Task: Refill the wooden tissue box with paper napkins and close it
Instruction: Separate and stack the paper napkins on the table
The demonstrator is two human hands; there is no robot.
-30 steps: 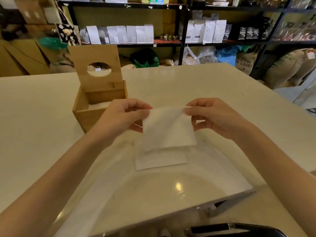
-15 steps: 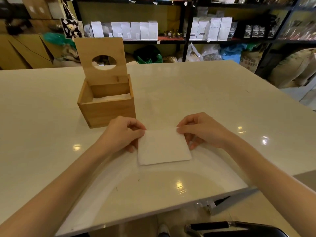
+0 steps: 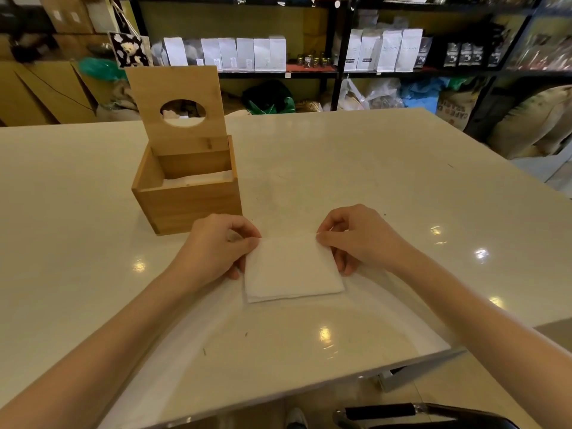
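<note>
A folded white paper napkin [image 3: 292,268] lies flat on the pale table [image 3: 356,181] in front of me. My left hand [image 3: 218,247] pinches its far left corner, and my right hand [image 3: 356,238] pinches its far right corner. The wooden tissue box [image 3: 188,201] stands just beyond my left hand, a little to the left. Its lid [image 3: 176,114], with an oval hole, stands upright at the back. White napkins [image 3: 198,179] show inside the box, below its rim.
The table's near edge runs diagonally at the lower right, with a black chair handle [image 3: 402,411] below it. Shelves with white bags [image 3: 244,54] and sacks stand behind the table's far edge.
Both hands lowered the lifted napkin onto the napkin that lay on the table. Over the last half second the hands have barely moved.
</note>
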